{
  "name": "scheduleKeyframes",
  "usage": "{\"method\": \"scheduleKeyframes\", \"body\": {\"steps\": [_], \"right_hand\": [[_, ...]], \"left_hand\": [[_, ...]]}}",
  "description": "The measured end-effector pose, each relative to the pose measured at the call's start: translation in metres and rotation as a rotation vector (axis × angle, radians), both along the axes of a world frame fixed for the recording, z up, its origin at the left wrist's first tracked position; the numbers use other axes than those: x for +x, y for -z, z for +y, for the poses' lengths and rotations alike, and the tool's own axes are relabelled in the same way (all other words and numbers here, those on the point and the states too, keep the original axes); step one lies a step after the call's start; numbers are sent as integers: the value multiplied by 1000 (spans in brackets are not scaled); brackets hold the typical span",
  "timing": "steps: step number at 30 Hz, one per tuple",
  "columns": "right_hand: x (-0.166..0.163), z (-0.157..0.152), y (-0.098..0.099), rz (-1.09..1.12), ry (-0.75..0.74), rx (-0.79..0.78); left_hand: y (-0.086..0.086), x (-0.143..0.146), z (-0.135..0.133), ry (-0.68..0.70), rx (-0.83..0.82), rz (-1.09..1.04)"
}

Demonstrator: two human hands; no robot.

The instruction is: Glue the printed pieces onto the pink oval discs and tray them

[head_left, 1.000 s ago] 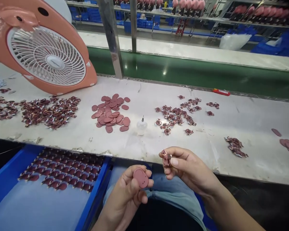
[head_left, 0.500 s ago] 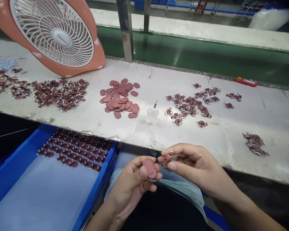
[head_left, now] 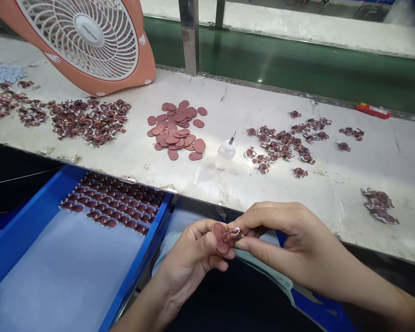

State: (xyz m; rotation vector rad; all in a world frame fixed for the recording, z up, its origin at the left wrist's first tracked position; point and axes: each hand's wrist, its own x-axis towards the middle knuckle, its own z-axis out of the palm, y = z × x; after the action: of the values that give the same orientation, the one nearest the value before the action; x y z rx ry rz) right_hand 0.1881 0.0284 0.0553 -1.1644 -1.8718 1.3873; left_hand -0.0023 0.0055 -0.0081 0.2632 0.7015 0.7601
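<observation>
Head view: Before the counter (head_left: 304, 198), the left hand (head_left: 193, 251) pinches a reddish oval disc (head_left: 217, 234) while the right hand (head_left: 293, 237) grips a small brown piece (head_left: 233, 234) at its face.

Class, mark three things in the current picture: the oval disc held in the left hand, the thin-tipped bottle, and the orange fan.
Oval disc (head_left: 217, 234): head view, on its uncovered face.
Thin-tipped bottle (head_left: 225, 156): head view, on its body.
Orange fan (head_left: 89, 30): head view, on its round central hub.
</observation>
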Motion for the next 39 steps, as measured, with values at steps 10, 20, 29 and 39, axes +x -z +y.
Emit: {"method": "scheduleKeyframes", "body": {"steps": [10, 20, 29, 39], "right_hand": [[2, 4, -4, -71, -63, 65], [0, 8, 0, -84, -89, 65], [-4, 6, 5, -75, -51, 13], [-1, 8, 7, -76, -72, -54]], "left_hand": [[5, 1, 0, 4, -38, 9], [6, 2, -1, -13, -97, 41], [2, 3, -1, -38, -158, 42], [0, 4, 0, -51, -223, 65]]}}
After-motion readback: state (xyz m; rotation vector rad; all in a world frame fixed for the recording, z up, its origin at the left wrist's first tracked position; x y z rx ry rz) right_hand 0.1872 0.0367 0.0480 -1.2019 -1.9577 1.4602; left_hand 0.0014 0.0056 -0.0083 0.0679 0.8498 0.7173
